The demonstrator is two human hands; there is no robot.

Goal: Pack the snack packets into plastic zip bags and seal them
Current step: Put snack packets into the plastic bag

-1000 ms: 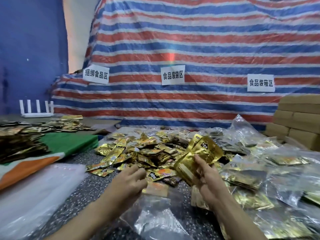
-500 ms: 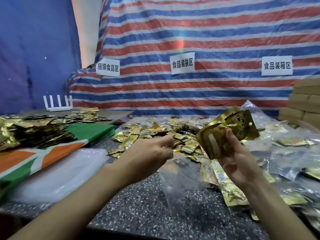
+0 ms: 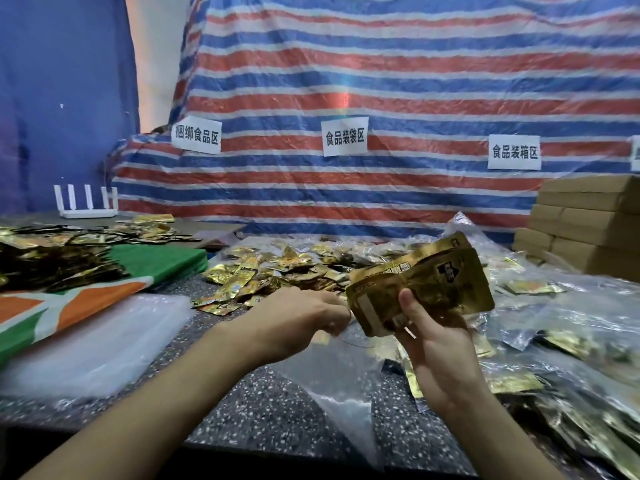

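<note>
1. The right hand, near and right of centre, grips a thick stack of gold snack packets. Its thumb lies across the front, and the stack is held up above the speckled bench.
2. The left hand, just left of the stack, has its fingers curled. It pinches the top edge of a clear zip bag, which hangs down to the bench.
3. Beyond the hands, loose packets lie spread in a heap across the middle of the bench.
4. To the right, filled bags of gold packets lie piled up, and cardboard boxes are stacked at the far right.
5. Near left, a flat pile of clear bags lies beside a green and orange cloth.
6. A red, white and blue striped tarp hangs behind, with white paper signs on it.
</note>
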